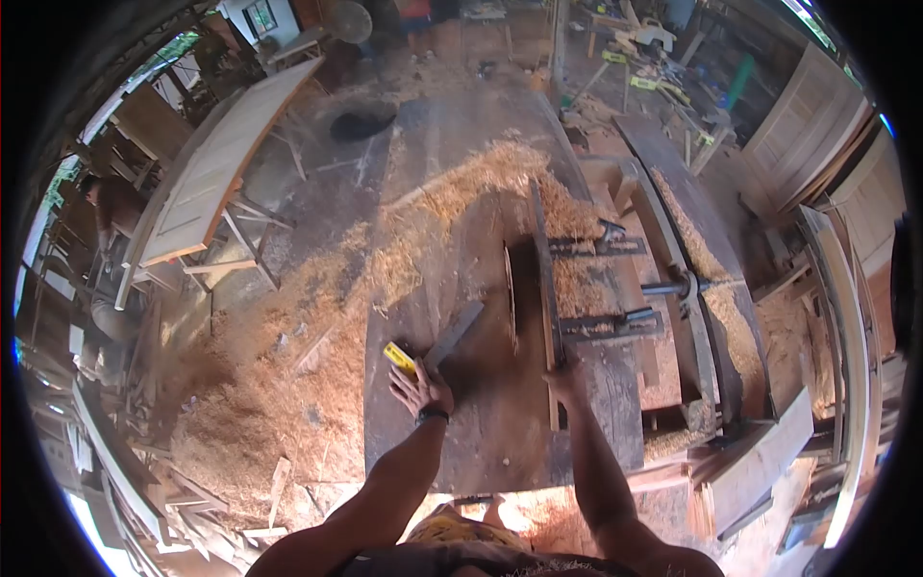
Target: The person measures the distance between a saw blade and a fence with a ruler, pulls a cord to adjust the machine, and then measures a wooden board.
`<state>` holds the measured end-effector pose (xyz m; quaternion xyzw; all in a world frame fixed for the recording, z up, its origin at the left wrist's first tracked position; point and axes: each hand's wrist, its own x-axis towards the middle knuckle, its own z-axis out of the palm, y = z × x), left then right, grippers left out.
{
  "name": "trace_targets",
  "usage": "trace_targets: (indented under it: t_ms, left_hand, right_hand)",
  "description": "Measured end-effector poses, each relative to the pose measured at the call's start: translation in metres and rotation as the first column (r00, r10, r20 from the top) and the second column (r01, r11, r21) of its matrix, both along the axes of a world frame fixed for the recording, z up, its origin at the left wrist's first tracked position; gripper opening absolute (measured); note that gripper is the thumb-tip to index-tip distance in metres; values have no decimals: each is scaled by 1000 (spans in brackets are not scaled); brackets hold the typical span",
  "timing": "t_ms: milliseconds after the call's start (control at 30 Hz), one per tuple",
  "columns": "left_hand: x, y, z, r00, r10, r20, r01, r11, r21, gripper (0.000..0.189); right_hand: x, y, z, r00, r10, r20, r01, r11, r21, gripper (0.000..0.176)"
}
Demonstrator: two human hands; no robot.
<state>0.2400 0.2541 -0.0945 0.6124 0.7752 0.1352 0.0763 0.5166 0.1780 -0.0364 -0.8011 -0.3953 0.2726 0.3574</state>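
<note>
My left hand [420,389] is low over the workbench, its fingers around the near end of a yellow piece with dark marks. A flat grey blade [457,334] runs from there at about a right angle, so together they look like a try square [396,357]. My right hand [565,381] is closed on the near part of a long narrow wooden board [547,288] standing on edge. The board's far end points away from me, beside two dark clamps [601,246] [611,327] on its right. My right fingertips are partly hidden.
Wood shavings [500,168] cover much of the workbench [423,462] and floor. A thin strip [511,293] lies left of the board. A door panel [212,168] rests on trestles at left, where another person [115,216] is. More panels [808,125] lean at right.
</note>
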Motion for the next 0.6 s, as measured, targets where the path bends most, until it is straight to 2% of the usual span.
trace_targets:
  t_ms: [33,100,133,200,233,267,300,333,433,567,600]
  left_hand:
    - [-1,-2,-5,1000,-13,-9,14,999,38,61]
    - [-2,0,-9,996,-25,-81,24,1000,-18,64]
    - [-3,1,-6,995,-51,-89,47,998,-44,64]
    - [-3,-1,-20,997,-36,-73,44,993,112,57]
    - [-7,-1,-31,996,-55,-66,61,993,97,61]
    - [-5,3,-23,993,-50,-110,53,998,18,61]
    - [-6,1,-33,992,-56,-111,68,991,111,59]
    - [-11,-1,-33,992,-66,-109,75,994,79,59]
    - [-6,5,-28,995,-76,-68,82,993,85,57]
    - [-13,2,-22,995,-99,-28,102,985,137,55]
    - [-13,2,-21,994,-104,-29,107,986,131,55]
  right_hand:
    - [-4,0,10,995,-15,103,20,999,-50,77]
    - [0,6,-13,991,-55,118,69,991,-115,72]
    - [0,7,-24,983,-68,171,91,988,-126,63]
    - [-2,9,-23,978,-79,193,112,980,-165,54]
    - [-4,10,0,991,-50,122,79,965,-249,48]
    - [-4,11,-1,983,-13,184,59,967,-247,45]
    - [2,18,-10,972,-13,233,82,953,-290,45]
    - [1,17,-19,961,-8,278,104,938,-330,46]
    - [-7,16,6,944,5,328,121,924,-362,49]
    - [8,19,-16,956,-12,295,98,956,-278,54]
    - [10,16,-12,974,-4,227,61,967,-246,58]
